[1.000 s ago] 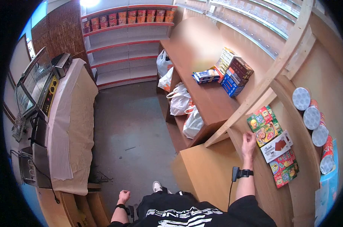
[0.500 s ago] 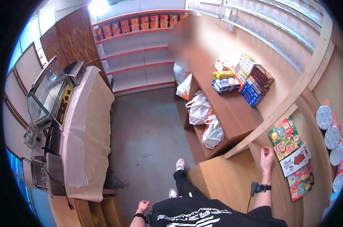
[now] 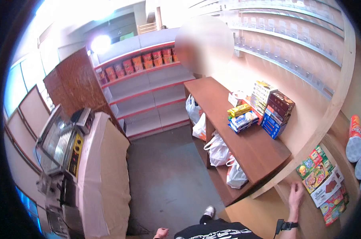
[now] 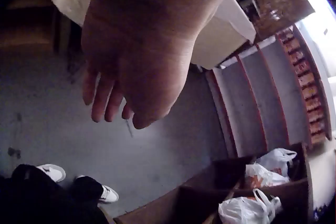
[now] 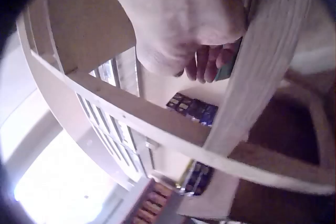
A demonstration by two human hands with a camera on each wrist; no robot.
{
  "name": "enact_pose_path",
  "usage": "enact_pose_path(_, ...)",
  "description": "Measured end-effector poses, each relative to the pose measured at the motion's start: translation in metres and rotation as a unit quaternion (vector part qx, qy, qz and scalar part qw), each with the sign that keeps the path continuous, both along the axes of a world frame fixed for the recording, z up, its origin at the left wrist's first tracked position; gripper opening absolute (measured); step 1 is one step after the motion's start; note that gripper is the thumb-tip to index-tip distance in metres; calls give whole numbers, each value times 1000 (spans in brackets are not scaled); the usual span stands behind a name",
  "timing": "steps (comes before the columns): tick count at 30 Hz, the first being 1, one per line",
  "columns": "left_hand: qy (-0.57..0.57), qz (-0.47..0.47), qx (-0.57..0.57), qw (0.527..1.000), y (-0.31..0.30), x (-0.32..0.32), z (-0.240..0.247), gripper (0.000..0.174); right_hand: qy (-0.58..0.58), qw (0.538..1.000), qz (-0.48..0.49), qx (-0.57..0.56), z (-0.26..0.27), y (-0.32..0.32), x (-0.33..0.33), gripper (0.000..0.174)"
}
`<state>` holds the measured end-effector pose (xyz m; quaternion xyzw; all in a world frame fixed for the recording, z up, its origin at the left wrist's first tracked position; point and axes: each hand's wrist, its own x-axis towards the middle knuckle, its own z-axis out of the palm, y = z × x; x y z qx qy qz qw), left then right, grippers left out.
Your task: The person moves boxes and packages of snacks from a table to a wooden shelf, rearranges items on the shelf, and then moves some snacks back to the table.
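My right hand (image 3: 296,194) is beside the wooden shelf's row of flat packages, just left of a white box with a chocolate picture (image 3: 327,187). Green and red packets (image 3: 310,164) lie above that box, and more red-green packets (image 3: 333,209) below it. In the right wrist view the fingers of the right hand (image 5: 189,40) are loosely bent, with nothing seen in them. Low at the person's side hangs my left hand (image 3: 161,233). Over the floor in the left wrist view, the left hand (image 4: 142,61) has loosely bent fingers and holds nothing.
A brown counter (image 3: 218,93) carries stacked boxes (image 3: 280,107) and packs of snacks (image 3: 243,120); white plastic bags (image 3: 236,175) fill its lower shelves. Tubes (image 3: 353,139) stand at right. A cloth-covered table (image 3: 108,179) with a glass warmer is at left. A slanting wooden beam (image 3: 315,147) crosses nearby.
The head view has tilted upward and turned left, so the scene sits lower and further right. The right hand stays beside the packages; the left hand remains low. The feet have shifted.
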<state>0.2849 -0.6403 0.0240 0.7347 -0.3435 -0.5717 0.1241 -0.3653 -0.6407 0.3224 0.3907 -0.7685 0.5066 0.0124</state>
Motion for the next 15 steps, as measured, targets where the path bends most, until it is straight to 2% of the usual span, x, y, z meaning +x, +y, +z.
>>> enact_pose_path(1,32,-31,-64,997,-19,2,2,24,-73,996,-15,-54,-4,-8,0,19)
enact_pose_path(2,27,-42,-77,996,-40,3,4,25,-132,979,-8,-156,-9,-20,1,28)
enact_pose_path(3,21,-55,-88,994,-59,5,10,26,-142,977,-21,-159,-2,-35,7,28)
enact_pose_path(4,10,-67,-85,994,-82,9,15,26,-188,957,-46,-214,8,-49,15,34)
enact_pose_path(5,-50,-89,-62,993,-107,15,6,33,-232,933,-73,-266,14,-59,22,41)
enact_pose_path(6,-109,-110,-39,987,-122,21,2,40,-239,931,-88,-262,14,-69,27,41)
enact_pose_path(7,-121,-118,-27,985,-138,24,10,48,-224,934,-43,-275,11,-79,31,46)
enact_pose_path(8,-126,-129,-33,983,-155,27,13,49,-210,935,4,-287,6,-86,35,52)
enact_pose_path(9,-131,-138,-39,981,-171,31,12,50,-218,935,-6,-281,2,-87,38,52)
enact_pose_path(10,-154,-147,-37,976,-181,21,38,49,-186,951,19,-245,-1,-88,39,52)
enact_pose_path(11,-175,-156,-36,971,-192,-5,84,49,-154,965,47,-209,-5,-90,37,52)
enact_pose_path(13,-174,-156,-41,971,-212,5,64,45,-194,960,21,-202,-11,-92,37,52)
enact_pose_path(15,-191,-217,-60,956,-228,16,39,43,-234,947,30,-218,-4,-90,45,53)
